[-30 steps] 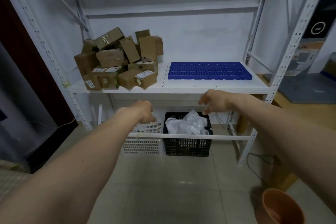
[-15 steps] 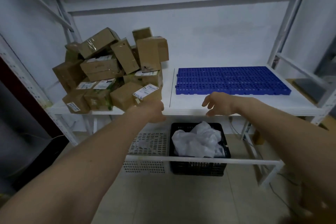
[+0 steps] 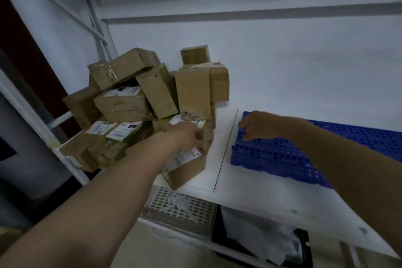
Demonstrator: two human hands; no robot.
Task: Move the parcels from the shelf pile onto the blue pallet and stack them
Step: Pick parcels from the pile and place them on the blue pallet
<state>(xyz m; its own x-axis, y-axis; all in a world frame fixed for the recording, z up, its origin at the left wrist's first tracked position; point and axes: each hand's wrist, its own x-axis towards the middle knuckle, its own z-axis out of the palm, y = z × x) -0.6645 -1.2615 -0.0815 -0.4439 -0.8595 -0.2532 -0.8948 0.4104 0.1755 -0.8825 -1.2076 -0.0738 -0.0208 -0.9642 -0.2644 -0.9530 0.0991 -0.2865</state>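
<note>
A loose pile of brown cardboard parcels (image 3: pixel 152 93), several with white labels, fills the left part of the white shelf (image 3: pixel 250 191). A flat blue perforated pallet (image 3: pixel 282 154) lies bare on the right part. My left hand (image 3: pixel 187 135) rests at the pile's front right corner, above a labelled parcel (image 3: pixel 187 169) at the shelf edge, fingers curled against the small box behind it; whether they grip is unclear. My right hand (image 3: pixel 258 125) hovers over the pallet's left end, fingers apart and hanging down, holding nothing.
Below the shelf sit a white perforated basket (image 3: pixel 182 209) and a black crate (image 3: pixel 302 243) holding white plastic bags (image 3: pixel 256 233). A white rack upright (image 3: pixel 65 159) stands left of the pile. A strip of bare shelf lies between pile and pallet.
I have come much closer to the shelf. Both hands rose from below the shelf edge; the left reached the pile's front corner, the right moved over the pallet's left end.
</note>
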